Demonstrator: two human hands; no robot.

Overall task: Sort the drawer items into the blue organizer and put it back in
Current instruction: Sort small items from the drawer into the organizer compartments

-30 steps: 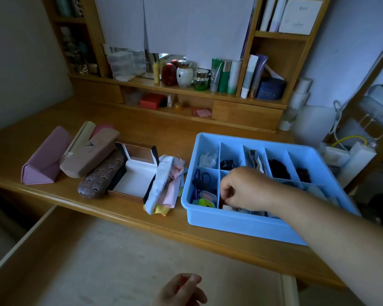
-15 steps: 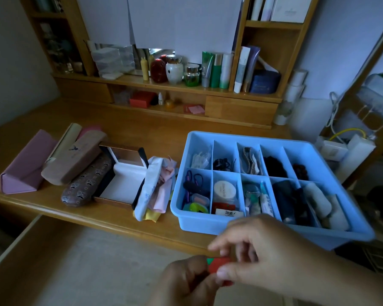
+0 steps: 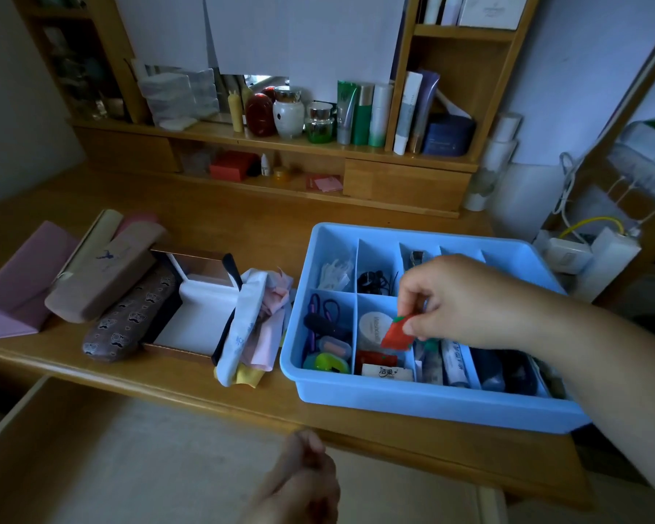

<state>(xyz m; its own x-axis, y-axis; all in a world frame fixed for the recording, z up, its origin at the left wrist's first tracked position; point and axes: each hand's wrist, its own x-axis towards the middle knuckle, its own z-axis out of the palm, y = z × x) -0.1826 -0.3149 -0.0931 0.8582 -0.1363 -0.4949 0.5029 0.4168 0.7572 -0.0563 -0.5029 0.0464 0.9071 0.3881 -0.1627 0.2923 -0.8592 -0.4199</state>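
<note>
The blue organizer (image 3: 413, 400) sits on the wooden desk at the right, its compartments holding small items: a white round tin (image 3: 373, 325), black hair ties, tubes and packets. My right hand (image 3: 454, 300) reaches in from the right and pinches a small red packet (image 3: 396, 334) above the front middle compartments, beside the tin. My left hand (image 3: 299, 482) hovers low over the open drawer (image 3: 91, 467), fingers curled closed; whether it holds anything is hidden.
Left of the organizer lie a pile of cleaning cloths (image 3: 256, 327), an open white-lined case (image 3: 193, 315), a brown patterned glasses case (image 3: 129, 315), and pink and beige cases (image 3: 103, 274). Shelves with cosmetic bottles stand behind. A power strip and cables sit at the right.
My right hand took the red packet from my left hand near the drawer and lifted it up over the organizer. My left hand stayed low over the drawer.
</note>
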